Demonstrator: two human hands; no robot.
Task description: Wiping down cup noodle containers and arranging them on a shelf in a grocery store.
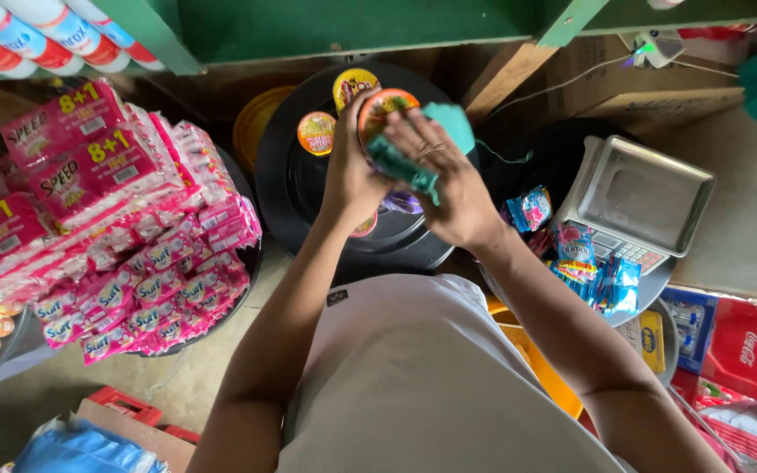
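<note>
Pale shirt cloth (431,377) fills the bottom of the view, and both forearms rise from it toward a small round tin (385,112) with an orange rim and a printed lid, held up in the middle of the picture.

Wiping it well, I judge, means keeping the tin steady in one hand and turning it a little at a time while the cloth runs round the rim and down the side wall, pressing with flat fingers and not with the tips, so that no strip is missed.

Left hand (354,175) is curled round the tin from the left, thumb and fingers closed on its wall (the underside is hidden, so how the palm supports it cannot be told). Right hand (449,180) lies over the tin's right side with fingers nearly straight and close together, pressing a bunched teal cloth (422,153) against it; the cloth sticks out above and below the fingers.

Just behind the hands lies a large black round lid (300,188) with two more small tins (317,133) resting on it. To the right stands a metal weighing scale (637,197) with bright sweet packets (584,263) beside it. To the left, pink sachet strips (133,263) are heaped in a basin, and green shelving (352,26) runs across the far top.
</note>
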